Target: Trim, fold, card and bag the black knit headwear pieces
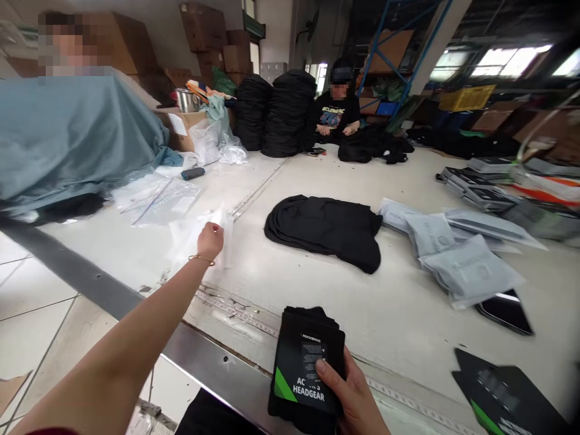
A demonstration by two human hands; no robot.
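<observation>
My right hand (357, 393) grips a piece of folded black headgear (312, 315) with a black and green cardboard card (308, 374) on its front, thumb pressed on the printed face. My left arm reaches forward over the table. The fingers of my left hand (211, 240) are closed in a pinch on a translucent plastic bag (226, 226), blurred against the white tabletop. Between and beyond the hands lies a flat stack of black fabric headgear (324, 229). More black and green cards (507, 393) rest at the lower right.
Filled grey packets (471, 269) partly cover a phone (510, 311) on the right. Clear bags (167, 196) lie at the left, near blue-grey cloth (77, 133). Tall black fabric piles (289, 115) stand at the back beside a seated person (338, 112). A metal edge (217, 356) borders the table.
</observation>
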